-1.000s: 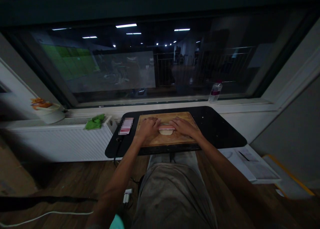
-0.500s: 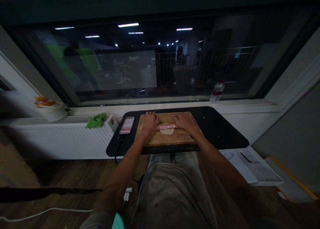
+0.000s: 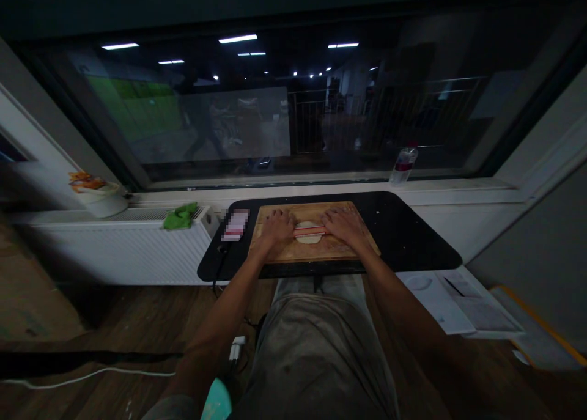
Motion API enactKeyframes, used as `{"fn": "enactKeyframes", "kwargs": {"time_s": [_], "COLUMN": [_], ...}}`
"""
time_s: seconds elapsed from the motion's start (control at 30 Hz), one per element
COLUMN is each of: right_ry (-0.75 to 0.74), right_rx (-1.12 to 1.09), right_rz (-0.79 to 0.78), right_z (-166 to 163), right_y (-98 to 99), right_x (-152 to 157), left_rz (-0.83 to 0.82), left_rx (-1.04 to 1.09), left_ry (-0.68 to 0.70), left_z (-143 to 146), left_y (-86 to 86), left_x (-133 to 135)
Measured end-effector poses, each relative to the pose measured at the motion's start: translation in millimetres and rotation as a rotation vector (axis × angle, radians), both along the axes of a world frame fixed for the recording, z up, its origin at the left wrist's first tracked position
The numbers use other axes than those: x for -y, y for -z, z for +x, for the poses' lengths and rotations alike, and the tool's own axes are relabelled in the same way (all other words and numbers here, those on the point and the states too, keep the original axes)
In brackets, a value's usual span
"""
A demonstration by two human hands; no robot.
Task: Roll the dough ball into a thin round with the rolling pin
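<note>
A rolling pin [image 3: 310, 230] with a red-and-white printed label lies crosswise over a flat round of pale dough [image 3: 309, 239]. Both are on a wooden cutting board [image 3: 316, 255]. My left hand [image 3: 279, 227] covers the pin's left end, fingers bent over it, and my right hand [image 3: 342, 223] covers the right end in the same way. Only the labelled middle of the pin shows between them. Dough is visible mainly below the pin, with a little above it.
The board rests on a black table [image 3: 403, 243]. A phone-like pinkish item [image 3: 236, 225], partly pixelated, lies left of the board. On the windowsill stands a water bottle [image 3: 403, 165]. A green cloth [image 3: 180, 216] and a white pot [image 3: 104, 201] sit on the radiator.
The rolling pin has turned under my hands, so its label now shows a different side. Both hands stay on its ends. The whole view has shifted slightly.
</note>
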State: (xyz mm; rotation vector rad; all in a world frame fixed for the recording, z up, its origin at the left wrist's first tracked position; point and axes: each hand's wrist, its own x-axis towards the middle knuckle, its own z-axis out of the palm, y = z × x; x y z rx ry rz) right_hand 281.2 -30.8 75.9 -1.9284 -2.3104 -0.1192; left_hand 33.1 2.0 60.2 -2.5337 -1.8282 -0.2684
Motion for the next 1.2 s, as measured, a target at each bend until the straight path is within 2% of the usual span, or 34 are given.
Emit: {"fn": "enactKeyframes", "kwargs": {"time_s": [0.1,0.33,0.8,1.2], "right_ry": [0.055,0.134,0.147,0.180], "right_rx": [-0.028,-0.053,-0.016,-0.057], "right_rz": [0.012,0.028,0.093,0.079], "right_z": [-2.6,-8.1,-13.5,-12.9], "right_y": [-2.0,-4.0,-3.2,2.4], "right_x": [9.0,34.1,66.1,56.7], "left_rz": [-0.017,0.019,0.039,0.078], "left_rx": [0.042,0.057,0.044,0.098], "left_ry": [-0.048,-0.026,-0.030,-0.059], "left_z": [2.0,1.7,1.8,5.1], "left_y": [0.7,2.1,8.0,6.8], "left_x": [7.2,26.5,45.3,35.1]}}
